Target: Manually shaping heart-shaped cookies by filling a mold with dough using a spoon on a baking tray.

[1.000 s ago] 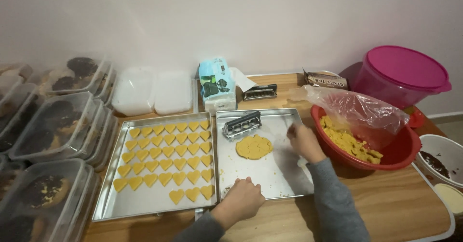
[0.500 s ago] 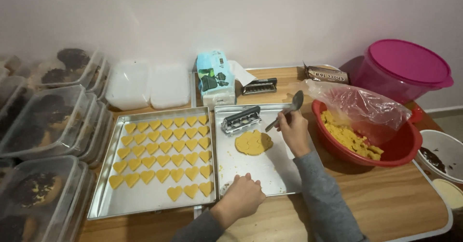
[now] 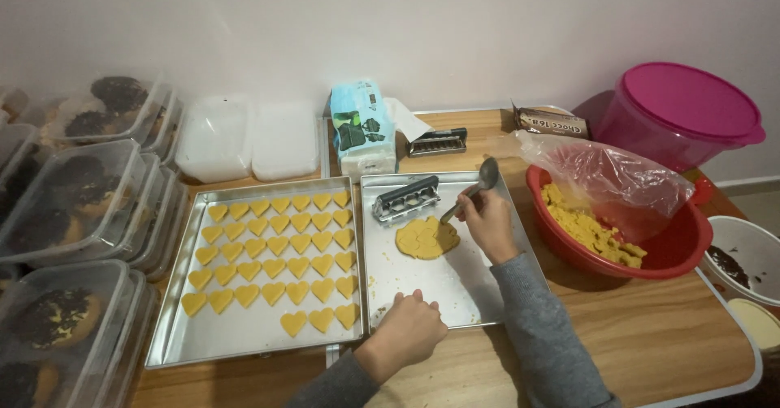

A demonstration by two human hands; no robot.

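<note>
Head view: the right hand (image 3: 487,223) is closed around the handle of a metal spoon (image 3: 470,197), bowl pointing up toward 1 o'clock, handle tip at the edge of a flat disc of yellow dough (image 3: 426,238). The left hand (image 3: 410,329) is loosely curled, fingers pressed on the near rim of the right baking tray (image 3: 390,271), at 6 o'clock from the disc; nothing is held in it.

The dough disc lies on that tray, just below a metal multi-cutter (image 3: 405,198). It is judged soft, thin and easily torn or dented; lifting is best done from underneath with a flat edge, not by pinching the rim. The cut-out impressions on its surface suggest it holds a shape.

At 9 o'clock, a second tray (image 3: 175,327) carries rows of heart-shaped pieces (image 3: 276,249). At 3 o'clock, a red bowl (image 3: 674,253) holds dough scraps under a clear bag (image 3: 605,172). All rests on a wooden worktop (image 3: 650,327).
</note>
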